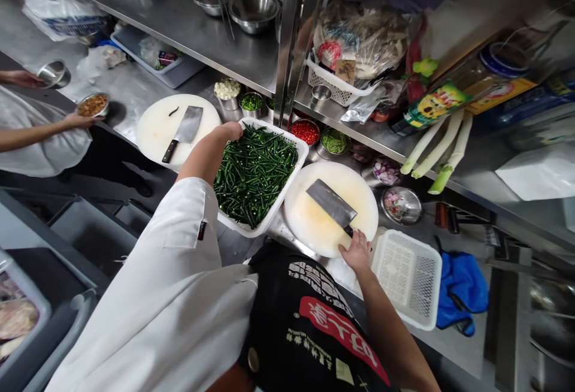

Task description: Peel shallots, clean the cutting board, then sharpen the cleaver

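Observation:
My left hand [233,131] is at the upper left corner of a white basket [302,161] full of long green chilies [256,173], its fingers closed on the rim. My right hand [358,250] rests at the lower right of a round cutting board [309,233], over the handle end of a cleaver [331,202]; how its fingers sit on the handle is partly hidden. The cleaver's blade lies flat on the board. A second round board [150,131] with another cleaver [188,124] and one chili lies left of the basket.
An empty white basket [406,275] and a blue cloth [460,290] are at the right. Bowls of red chopped pepper [305,132] and onion [386,171] line the back under a shelf [251,68]. A co-worker's hands hold bowls at the left.

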`<state>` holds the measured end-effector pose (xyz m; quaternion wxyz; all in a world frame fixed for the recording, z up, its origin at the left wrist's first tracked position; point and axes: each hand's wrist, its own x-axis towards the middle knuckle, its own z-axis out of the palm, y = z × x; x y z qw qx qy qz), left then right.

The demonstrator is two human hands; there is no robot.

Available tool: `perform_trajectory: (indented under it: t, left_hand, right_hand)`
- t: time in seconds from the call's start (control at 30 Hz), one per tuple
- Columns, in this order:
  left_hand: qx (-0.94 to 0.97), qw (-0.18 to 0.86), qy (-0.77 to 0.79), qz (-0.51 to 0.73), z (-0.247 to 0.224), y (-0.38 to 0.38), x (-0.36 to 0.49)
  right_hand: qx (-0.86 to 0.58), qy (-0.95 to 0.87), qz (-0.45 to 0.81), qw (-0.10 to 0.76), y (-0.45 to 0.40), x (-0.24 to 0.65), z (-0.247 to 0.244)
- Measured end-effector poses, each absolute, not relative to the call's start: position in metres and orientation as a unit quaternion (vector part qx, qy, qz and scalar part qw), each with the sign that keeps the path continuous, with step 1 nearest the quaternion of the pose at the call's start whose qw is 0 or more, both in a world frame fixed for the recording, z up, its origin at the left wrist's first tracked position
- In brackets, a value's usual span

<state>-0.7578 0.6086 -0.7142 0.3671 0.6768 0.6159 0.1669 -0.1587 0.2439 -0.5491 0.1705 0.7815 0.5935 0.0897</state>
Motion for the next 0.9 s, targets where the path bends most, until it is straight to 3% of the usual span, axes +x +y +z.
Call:
perform_trajectory:
  t: [0.1, 0.57, 0.9]
  left_hand:
    - [0.689, 0.367, 0.617, 0.100, -0.715, 0.613, -0.755]
    - [0.710, 0.383, 0.585, 0.083, -0.712, 0.611, -0.771]
    - [0.520, 0.514, 0.584, 0.352, -0.715, 0.576, -0.797]
  right_hand:
    - [0.784, 0.590, 0.090, 0.172, 0.244, -0.158, -0.549]
    - [0.787, 0.594, 0.074, 0.148, 0.246, -0.152, -0.549]
    - [0.786, 0.601, 0.057, 0.134, 0.246, -0.147, -0.550]
